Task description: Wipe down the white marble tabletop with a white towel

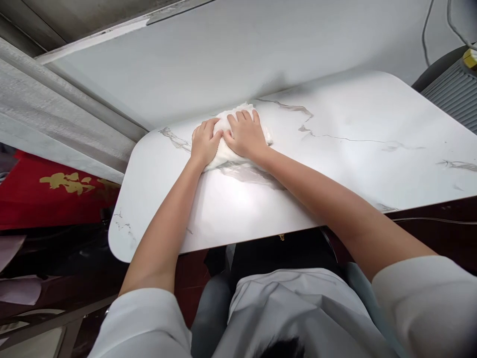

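Observation:
A crumpled white cloth [238,110] lies at the far edge of a white marble-patterned table [335,149], close to the wall. My left hand [204,141] rests on the cloth's left side with fingers curled over it. My right hand [246,134] lies flat on top of the cloth, fingers stretched forward and pressed down. The two hands touch each other. Most of the cloth is hidden under them.
A grey-white wall [223,54] runs right behind the table. A red sheet with gold lettering [55,191] lies low on the left. A grey ribbed chair back [452,92] stands at the far right. The dark chair seat [212,303] is under me.

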A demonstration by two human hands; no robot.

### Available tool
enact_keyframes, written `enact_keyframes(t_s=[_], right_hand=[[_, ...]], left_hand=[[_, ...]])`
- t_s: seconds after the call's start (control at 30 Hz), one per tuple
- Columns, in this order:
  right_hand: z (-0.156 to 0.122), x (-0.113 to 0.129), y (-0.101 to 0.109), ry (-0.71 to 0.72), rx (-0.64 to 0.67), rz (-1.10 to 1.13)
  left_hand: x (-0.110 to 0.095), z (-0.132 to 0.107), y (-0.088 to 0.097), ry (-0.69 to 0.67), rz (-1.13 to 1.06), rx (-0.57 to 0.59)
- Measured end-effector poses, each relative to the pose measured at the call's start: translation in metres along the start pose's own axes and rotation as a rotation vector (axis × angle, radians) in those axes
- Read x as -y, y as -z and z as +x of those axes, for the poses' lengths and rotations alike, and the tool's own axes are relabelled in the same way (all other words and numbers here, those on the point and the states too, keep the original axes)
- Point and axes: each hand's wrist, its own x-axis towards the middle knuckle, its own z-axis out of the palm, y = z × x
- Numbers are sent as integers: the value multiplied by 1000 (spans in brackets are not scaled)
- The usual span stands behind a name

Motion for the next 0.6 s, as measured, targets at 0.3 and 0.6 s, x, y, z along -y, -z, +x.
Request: enact_keyframes(t_s=[0.3,0.6], right_hand=[[50,-21,-22,-35,-63,36],[79,-30,-39,-42,-147,28]], left_hand=[[17,46,-12,15,-82,-25],[36,76,-18,-13,-116,-9]])
